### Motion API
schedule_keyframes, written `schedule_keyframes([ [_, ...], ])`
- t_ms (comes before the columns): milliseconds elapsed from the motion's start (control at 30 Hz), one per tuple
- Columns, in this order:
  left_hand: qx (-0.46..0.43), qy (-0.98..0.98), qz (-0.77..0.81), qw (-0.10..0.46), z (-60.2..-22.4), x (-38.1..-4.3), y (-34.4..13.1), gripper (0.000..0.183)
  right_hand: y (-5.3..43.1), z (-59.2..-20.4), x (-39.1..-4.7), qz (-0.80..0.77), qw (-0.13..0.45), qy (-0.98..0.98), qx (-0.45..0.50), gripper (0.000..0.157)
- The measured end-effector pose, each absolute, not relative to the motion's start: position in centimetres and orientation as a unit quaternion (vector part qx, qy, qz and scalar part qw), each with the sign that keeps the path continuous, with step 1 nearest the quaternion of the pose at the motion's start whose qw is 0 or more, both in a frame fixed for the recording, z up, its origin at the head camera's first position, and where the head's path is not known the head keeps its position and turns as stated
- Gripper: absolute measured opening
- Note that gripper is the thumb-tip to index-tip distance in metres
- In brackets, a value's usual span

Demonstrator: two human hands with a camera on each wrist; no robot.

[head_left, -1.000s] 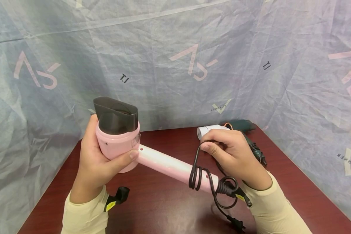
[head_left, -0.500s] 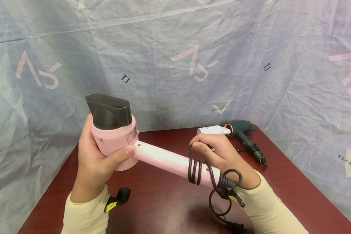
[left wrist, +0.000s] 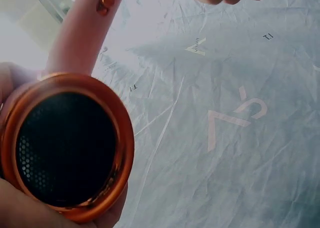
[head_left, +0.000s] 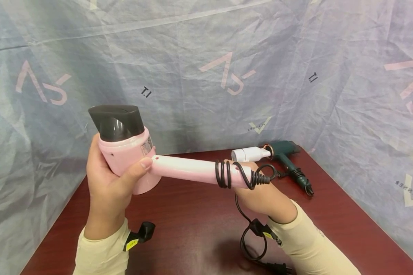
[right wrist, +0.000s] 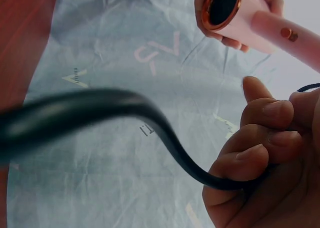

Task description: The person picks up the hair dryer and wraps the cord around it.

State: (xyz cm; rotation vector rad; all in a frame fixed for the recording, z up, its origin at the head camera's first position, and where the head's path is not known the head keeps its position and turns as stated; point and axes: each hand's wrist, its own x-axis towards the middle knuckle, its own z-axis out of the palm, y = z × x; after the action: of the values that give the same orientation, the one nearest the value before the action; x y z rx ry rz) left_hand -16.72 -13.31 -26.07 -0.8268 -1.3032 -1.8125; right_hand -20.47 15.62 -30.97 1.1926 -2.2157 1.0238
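Note:
A pink hair dryer [head_left: 187, 169] with a black nozzle [head_left: 118, 124] is held up above the table, its handle pointing right. My left hand [head_left: 111, 183] grips its barrel, thumb near the handle joint. In the left wrist view its copper-rimmed rear grille [left wrist: 67, 148] faces the camera. The black power cord [head_left: 222, 173] winds in several loops round the handle's end. Behind that end, partly hidden, my right hand [head_left: 258, 196] holds the cord; the right wrist view has its curled fingers [right wrist: 242, 163] round it. The cord's plug [head_left: 278, 268] hangs low, near the right sleeve.
At the back right of the dark red table [head_left: 182, 217] lies a dark green hair dryer [head_left: 289, 160] with its cord wrapped round the handle. A white cylindrical piece [head_left: 249, 154] lies against its left end. Grey printed sheets [head_left: 179, 76] enclose the table at the back and sides.
The pink hair dryer has shifted left and up, and its handle has swung to nearly level. My right hand has moved from above the handle to behind and below it, still with the cord.

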Motion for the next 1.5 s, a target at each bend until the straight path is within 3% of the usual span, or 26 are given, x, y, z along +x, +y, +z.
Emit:
schedule_keyframes([
  [100,-0.301,-0.508,-0.71,0.384,-26.1,-16.8,-13.2,0.065,15.5,-30.8,-20.1,0.384,0.189,-0.802,0.417,0.031],
  [167,-0.293,-0.504,-0.711,0.394,-26.0,-16.9,-13.2,0.064,15.5,-30.6,-20.0,0.396,0.18,-0.799,0.414,0.026],
  [533,-0.281,-0.479,-0.716,0.422,-25.8,-17.1,-12.8,0.066,14.9,-30.2,-19.8,0.381,0.233,-0.767,0.461,0.02],
  [767,-0.277,-0.454,-0.724,0.439,-25.4,-17.0,-12.5,0.064,14.9,-30.4,-19.1,0.39,0.179,-0.804,0.41,0.024],
  [1067,-0.281,-0.422,-0.73,0.459,-24.8,-16.4,-12.1,0.063,14.8,-30.3,-18.9,0.425,0.088,-0.791,0.432,0.023],
  [1500,-0.286,-0.398,-0.727,0.481,-24.3,-16.5,-12.1,0.062,14.6,-30.6,-18.8,0.374,0.086,-0.827,0.41,0.016],
])
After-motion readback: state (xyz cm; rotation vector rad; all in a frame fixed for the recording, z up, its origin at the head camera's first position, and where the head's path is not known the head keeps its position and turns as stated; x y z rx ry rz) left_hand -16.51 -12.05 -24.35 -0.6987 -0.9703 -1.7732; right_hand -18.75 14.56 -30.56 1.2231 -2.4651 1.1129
